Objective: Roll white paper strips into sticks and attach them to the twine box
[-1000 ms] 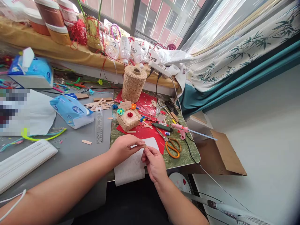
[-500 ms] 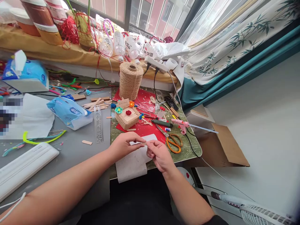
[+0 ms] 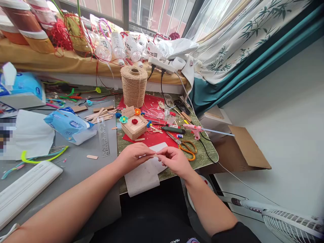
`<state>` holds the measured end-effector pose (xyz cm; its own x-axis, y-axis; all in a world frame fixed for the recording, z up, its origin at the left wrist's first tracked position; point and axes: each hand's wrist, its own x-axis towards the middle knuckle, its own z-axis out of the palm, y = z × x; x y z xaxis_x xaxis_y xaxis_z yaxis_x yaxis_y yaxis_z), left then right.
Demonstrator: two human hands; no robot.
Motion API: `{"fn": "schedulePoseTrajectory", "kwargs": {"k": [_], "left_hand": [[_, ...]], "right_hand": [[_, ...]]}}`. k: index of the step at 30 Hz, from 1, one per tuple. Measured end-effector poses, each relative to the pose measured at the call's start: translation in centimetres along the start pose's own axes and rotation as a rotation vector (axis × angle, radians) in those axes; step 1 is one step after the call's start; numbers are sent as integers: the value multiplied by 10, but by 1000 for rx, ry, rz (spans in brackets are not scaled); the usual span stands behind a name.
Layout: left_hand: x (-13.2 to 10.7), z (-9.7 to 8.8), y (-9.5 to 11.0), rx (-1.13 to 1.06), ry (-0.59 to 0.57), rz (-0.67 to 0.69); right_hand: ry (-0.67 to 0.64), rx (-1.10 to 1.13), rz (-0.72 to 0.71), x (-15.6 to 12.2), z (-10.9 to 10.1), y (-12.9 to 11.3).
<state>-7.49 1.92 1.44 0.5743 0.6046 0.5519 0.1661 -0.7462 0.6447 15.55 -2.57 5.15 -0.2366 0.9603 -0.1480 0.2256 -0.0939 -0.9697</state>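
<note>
My left hand point(image 3: 136, 156) and my right hand point(image 3: 176, 161) meet fingertip to fingertip above a white paper sheet point(image 3: 143, 180). Both pinch a small pale strip point(image 3: 156, 155), like a bit of craft stick; the fingers cover most of it. Just beyond them stands a square box wrapped in twine point(image 3: 134, 129), with a red flower on its lid and teal, orange and blue flowers about it. To the right of my right hand lie orange-handled scissors point(image 3: 187, 150) and a pink hot glue gun point(image 3: 195, 130).
A large twine spool point(image 3: 133, 87) stands behind the box on a red sheet point(image 3: 154, 107). Craft sticks point(image 3: 101, 114), a clear ruler point(image 3: 103, 136) and a blue tissue pack point(image 3: 69, 125) lie leftward. A power strip point(image 3: 162, 64) sits on the sill; a cardboard box point(image 3: 249, 148) stands right.
My right hand has turned slightly, its fingers now straighter against my left fingertips. Both hands stay together over the paper. The view has shifted a little to the right.
</note>
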Motion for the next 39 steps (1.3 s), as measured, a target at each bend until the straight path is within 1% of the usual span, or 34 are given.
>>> {"fn": "schedulePoseTrajectory", "kwargs": {"k": [2,4,5,7,9,12,16,20,23,25,27,28,30,31,32,34,36,37,39], "left_hand": [[-3,4,-6,128,-46,-27],[-6,8,-12,242,-143,-22],[-7,10,-14,282,-204,-10],[-8,14,-15,335,-307,5],[-8,16,-13,378,-367,-29],[-6,18,-8,428,-422,-99],[-4,19,-5,445,-466,-161],[-4,18,-4,426,-478,-191],[-4,18,-4,400,-446,-182],[-5,19,-5,400,-430,-178],[-6,19,-6,406,-427,-167],[-7,18,-6,405,-424,-157],[-7,15,-5,391,-413,-131],[-6,13,-4,383,-405,-119],[-5,11,-2,374,-396,-106],[-3,7,3,353,-365,-86],[0,4,11,310,-309,-85],[1,3,15,276,-276,-94],[2,1,21,186,-197,-119]], "right_hand": [[79,-255,-129,1,-5,6],[139,-520,-274,5,-6,18],[137,-642,-320,8,-5,25],[80,-829,-343,14,-2,38],[6,-954,-306,18,1,47],[-102,-1078,-243,21,4,46],[-235,-1185,-169,15,-1,32],[-316,-1239,-147,-5,-9,29],[-340,-1305,-167,-24,-14,34],[-341,-1309,-169,-35,-19,35],[-320,-1243,-156,-42,-27,31],[-291,-1176,-153,-44,-30,28],[-177,-957,-147,-45,-34,19],[-96,-796,-127,-44,-33,15],[-15,-604,-87,-43,-30,12],[111,-183,40,-39,-19,9],[159,161,148,-35,-2,10],[160,272,172,-34,6,11],[152,390,177,-30,20,13]]}}
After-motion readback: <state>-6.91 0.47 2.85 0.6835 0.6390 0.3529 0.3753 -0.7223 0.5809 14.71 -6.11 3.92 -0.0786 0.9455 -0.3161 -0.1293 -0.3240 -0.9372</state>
